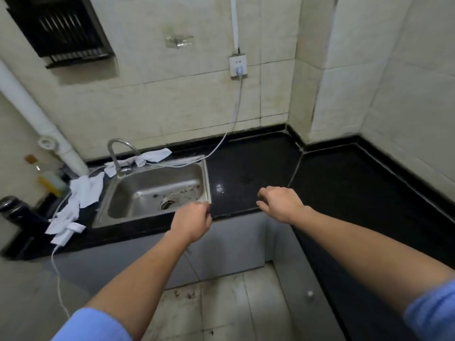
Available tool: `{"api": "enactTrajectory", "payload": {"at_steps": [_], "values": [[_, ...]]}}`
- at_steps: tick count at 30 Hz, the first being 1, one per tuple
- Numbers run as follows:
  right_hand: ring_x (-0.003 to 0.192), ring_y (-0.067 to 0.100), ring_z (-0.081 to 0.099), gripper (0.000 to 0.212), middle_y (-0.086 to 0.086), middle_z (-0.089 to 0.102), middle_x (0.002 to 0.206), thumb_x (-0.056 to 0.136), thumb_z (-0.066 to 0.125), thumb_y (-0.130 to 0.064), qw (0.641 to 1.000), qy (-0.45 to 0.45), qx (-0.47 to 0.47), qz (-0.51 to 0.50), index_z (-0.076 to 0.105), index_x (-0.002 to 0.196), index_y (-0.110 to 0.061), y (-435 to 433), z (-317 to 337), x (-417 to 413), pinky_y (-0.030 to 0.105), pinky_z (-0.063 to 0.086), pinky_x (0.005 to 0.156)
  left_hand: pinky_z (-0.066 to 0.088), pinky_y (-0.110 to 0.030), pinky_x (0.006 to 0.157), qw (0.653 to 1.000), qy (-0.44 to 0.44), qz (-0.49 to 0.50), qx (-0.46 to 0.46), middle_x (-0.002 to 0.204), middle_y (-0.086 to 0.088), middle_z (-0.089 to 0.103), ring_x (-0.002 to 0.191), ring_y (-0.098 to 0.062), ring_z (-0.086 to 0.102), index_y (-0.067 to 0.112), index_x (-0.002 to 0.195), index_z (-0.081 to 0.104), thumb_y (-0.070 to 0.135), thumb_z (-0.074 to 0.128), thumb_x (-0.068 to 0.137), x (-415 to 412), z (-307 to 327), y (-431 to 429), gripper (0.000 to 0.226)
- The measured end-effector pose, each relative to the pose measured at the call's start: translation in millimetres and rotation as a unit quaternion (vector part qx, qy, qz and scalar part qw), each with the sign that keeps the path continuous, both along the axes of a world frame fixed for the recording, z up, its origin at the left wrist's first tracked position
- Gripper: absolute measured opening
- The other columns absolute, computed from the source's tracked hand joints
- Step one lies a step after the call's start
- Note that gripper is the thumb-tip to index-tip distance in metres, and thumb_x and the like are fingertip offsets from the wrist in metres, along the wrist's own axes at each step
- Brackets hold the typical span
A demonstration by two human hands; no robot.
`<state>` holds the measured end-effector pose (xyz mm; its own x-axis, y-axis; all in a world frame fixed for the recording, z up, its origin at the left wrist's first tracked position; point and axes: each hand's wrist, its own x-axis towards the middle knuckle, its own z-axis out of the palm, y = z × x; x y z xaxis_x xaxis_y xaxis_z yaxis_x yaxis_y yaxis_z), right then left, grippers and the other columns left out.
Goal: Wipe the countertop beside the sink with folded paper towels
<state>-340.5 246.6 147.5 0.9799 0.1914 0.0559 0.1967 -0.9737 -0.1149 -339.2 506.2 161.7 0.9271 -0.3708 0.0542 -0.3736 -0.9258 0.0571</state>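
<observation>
The black countertop (pixel 248 168) runs right of a steel sink (pixel 157 190) and turns along the right wall. White paper towels (pixel 85 190) lie crumpled left of the sink, and more paper towels (pixel 155 155) lie behind the tap. My left hand (pixel 192 221) hovers at the sink's front right corner, fingers curled, with nothing seen in it. My right hand (pixel 280 203) hangs over the counter's front edge, fingers bent downward and apart, holding nothing.
A white cable (pixel 234 119) drops from a wall socket (pixel 238 66) across the counter to the sink's back rim. A curved tap (pixel 118 153), a white pipe (pixel 39 119), bottles (pixel 50 180) and a dark flask (pixel 14 210) stand at left.
</observation>
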Motion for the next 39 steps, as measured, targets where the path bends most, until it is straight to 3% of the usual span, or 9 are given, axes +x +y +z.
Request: {"api": "enactTrajectory", "payload": {"at_steps": [10,22,30,37,39], "values": [[0.100,0.029,0.061,0.034,0.005,0.061,0.113,0.095,0.043,-0.044,0.991,0.031,-0.024,0.130,0.055,0.117,-0.021,101,-20,169,0.040,0.050,0.079,0.048,-0.036,0.078,0.989,0.054,0.137,-0.021,0.104,-0.008,0.066,0.096,-0.030,0.061,0.019,0.109,0.060,0.030,0.048,0.092,105,-20,89,0.023],[0.095,0.024,0.060,0.028,0.001,0.061,0.107,0.095,0.042,-0.045,0.990,0.068,-0.007,0.122,0.055,0.107,-0.023,204,-43,342,0.036,0.046,0.075,0.046,-0.033,0.078,0.981,0.093,0.167,-0.029,0.109,-0.003,0.067,0.100,-0.025,0.061,0.019,0.106,0.061,0.032,0.047,0.090,285,-43,194,0.025],[0.096,0.025,0.059,0.028,0.001,0.060,0.109,0.096,0.041,-0.042,0.981,0.120,-0.019,0.149,0.053,0.112,-0.022,217,-75,415,0.036,0.047,0.076,0.048,-0.035,0.084,0.976,0.138,0.167,-0.032,0.112,-0.003,0.065,0.102,-0.023,0.059,0.017,0.113,0.059,0.030,0.045,0.093,362,-72,199,0.027],[0.100,0.025,0.060,0.033,0.002,0.060,0.116,0.096,0.042,-0.042,0.971,0.157,0.008,0.180,0.054,0.119,-0.022,215,-112,496,0.036,0.046,0.078,0.045,-0.036,0.078,0.958,0.164,0.231,-0.048,0.118,-0.009,0.058,0.105,-0.028,0.057,0.013,0.115,0.056,0.027,0.049,0.091,463,-89,188,0.029],[0.100,0.024,0.059,0.032,0.002,0.060,0.116,0.096,0.043,-0.042,0.968,0.164,0.023,0.188,0.055,0.118,-0.022,216,-119,520,0.035,0.047,0.079,0.047,-0.040,0.083,0.948,0.167,0.263,-0.073,0.120,-0.009,0.055,0.106,-0.028,0.056,0.013,0.116,0.054,0.029,0.050,0.092,496,-95,188,0.029]]}}
